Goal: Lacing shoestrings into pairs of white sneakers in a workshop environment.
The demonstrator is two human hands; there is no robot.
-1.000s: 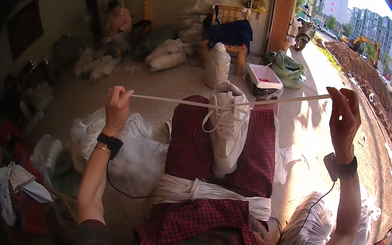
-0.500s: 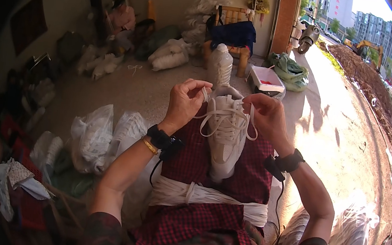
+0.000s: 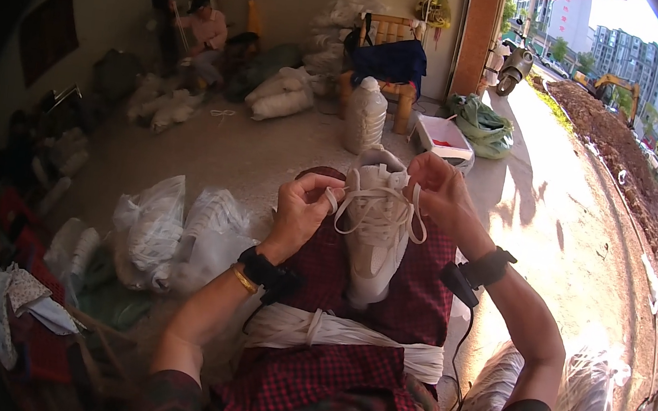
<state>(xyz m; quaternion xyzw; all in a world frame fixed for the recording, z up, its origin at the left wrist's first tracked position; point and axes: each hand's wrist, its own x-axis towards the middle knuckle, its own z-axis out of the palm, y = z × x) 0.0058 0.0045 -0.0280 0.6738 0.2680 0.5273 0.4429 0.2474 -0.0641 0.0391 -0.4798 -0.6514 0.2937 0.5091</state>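
A white sneaker (image 3: 373, 246) lies on my lap over a red-and-black checked apron (image 3: 314, 272), its toe pointing toward me. Its white shoelace (image 3: 378, 200) runs loosely across the tongue, with loops hanging at both sides. My left hand (image 3: 302, 212) pinches the lace just left of the shoe. At the upper right of the shoe, by the collar, my right hand (image 3: 439, 191) has its fingers pinched on the lace too. A bundle of white laces (image 3: 316, 331) is tied round my waist.
Bagged shoes (image 3: 148, 231) lie on the floor to my left, more bagged shoes (image 3: 585, 401) at lower right. Ahead stand a plastic bottle (image 3: 366, 117), a white tray (image 3: 443, 136), a green sack (image 3: 482, 125) and a bamboo chair (image 3: 391, 31). A person (image 3: 203, 32) sits far left.
My left hand has come down and slightly away from the shoe's collar, drawing its lace end lower. My right hand stays near the collar. The view has shifted slightly.
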